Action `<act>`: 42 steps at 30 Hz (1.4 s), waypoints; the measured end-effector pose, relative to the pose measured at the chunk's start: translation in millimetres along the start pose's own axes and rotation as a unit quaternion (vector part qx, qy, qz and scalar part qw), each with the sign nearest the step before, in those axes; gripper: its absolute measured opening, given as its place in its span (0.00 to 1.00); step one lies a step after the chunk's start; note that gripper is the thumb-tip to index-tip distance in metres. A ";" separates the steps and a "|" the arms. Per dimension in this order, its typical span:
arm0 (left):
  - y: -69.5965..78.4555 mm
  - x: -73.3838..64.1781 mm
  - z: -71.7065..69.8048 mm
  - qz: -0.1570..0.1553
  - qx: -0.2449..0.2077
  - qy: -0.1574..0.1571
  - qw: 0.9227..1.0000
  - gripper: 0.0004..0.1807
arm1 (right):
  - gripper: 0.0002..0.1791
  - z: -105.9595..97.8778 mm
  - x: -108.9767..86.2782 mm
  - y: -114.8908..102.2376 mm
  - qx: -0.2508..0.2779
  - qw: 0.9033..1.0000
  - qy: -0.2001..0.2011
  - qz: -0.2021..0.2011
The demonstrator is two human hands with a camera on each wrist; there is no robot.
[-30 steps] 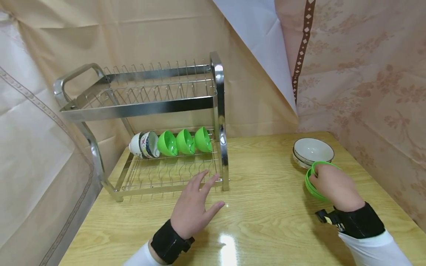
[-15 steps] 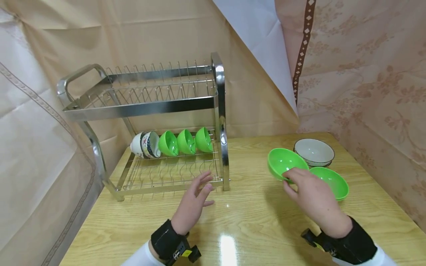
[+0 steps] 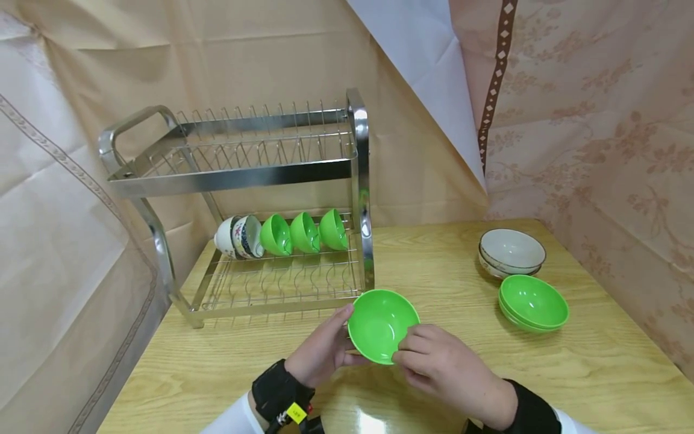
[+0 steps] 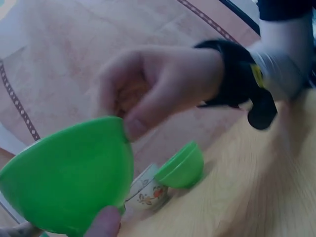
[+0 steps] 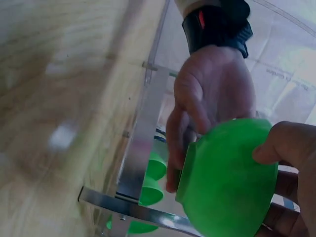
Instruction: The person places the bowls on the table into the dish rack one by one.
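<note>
A green bowl [image 3: 382,327] is held tilted above the table in front of the rack, its hollow side toward the head camera. My right hand [image 3: 452,371] pinches its rim at the right, thumb on the outer wall in the right wrist view. On the other side my left hand [image 3: 323,348] grips it, with the thumb against the outer wall and fingers by the foot, partly hidden behind the bowl. In the metal dish rack [image 3: 233,175], green bowls [image 3: 305,232] stand on edge on the lower tier, beside white patterned bowls [image 3: 249,236].
At the right of the wooden table [image 3: 434,259] sit nested green bowls [image 3: 534,303]. Just behind them is a stack of white bowls [image 3: 512,248] with dark rims. The rack's upper tier [image 3: 260,144] carries upright wire dividers. Cloth curtains [image 3: 596,120] enclose the back and sides.
My right hand has lifted a green bowl from the right-hand stack and carried it left to the middle. My left hand has moved from hovering near the rack to taking hold of that bowl.
</note>
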State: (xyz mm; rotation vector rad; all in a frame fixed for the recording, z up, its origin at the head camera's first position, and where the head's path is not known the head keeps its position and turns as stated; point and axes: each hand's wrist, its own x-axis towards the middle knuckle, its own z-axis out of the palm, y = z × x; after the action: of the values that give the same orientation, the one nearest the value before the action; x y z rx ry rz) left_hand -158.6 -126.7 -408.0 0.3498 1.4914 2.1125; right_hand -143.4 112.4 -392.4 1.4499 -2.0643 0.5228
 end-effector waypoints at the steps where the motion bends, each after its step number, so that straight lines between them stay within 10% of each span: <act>1: -0.6 0.1 -0.8 -0.002 -0.006 -0.003 1.000 0.31 | 0.16 1.1 0.0 -0.5 0.002 1.000 -0.002 -0.004; 12: 2.5 -2.0 -3.6 -0.011 -0.019 0.004 1.000 0.31 | 0.15 5.1 -2.5 2.4 0.014 0.999 -0.031 -0.001; 26: 23.9 -14.4 -23.1 0.023 -0.010 0.091 0.996 0.29 | 0.25 19.5 -3.8 13.6 0.031 0.996 -0.067 0.044; 34: 48.7 -15.8 -51.3 0.069 0.066 0.237 0.967 0.30 | 0.34 45.6 8.9 18.5 0.008 0.988 -0.127 0.091; 42: 61.0 5.7 -69.4 0.051 0.153 0.296 0.942 0.37 | 0.34 79.5 32.7 23.2 0.011 0.988 -0.145 0.058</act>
State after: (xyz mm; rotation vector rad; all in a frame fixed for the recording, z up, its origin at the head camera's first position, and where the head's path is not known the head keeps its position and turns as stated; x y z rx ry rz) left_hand -213.8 -194.0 -376.7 -0.1256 2.1953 2.1743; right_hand -191.2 48.8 -432.5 1.4993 -2.3876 0.4003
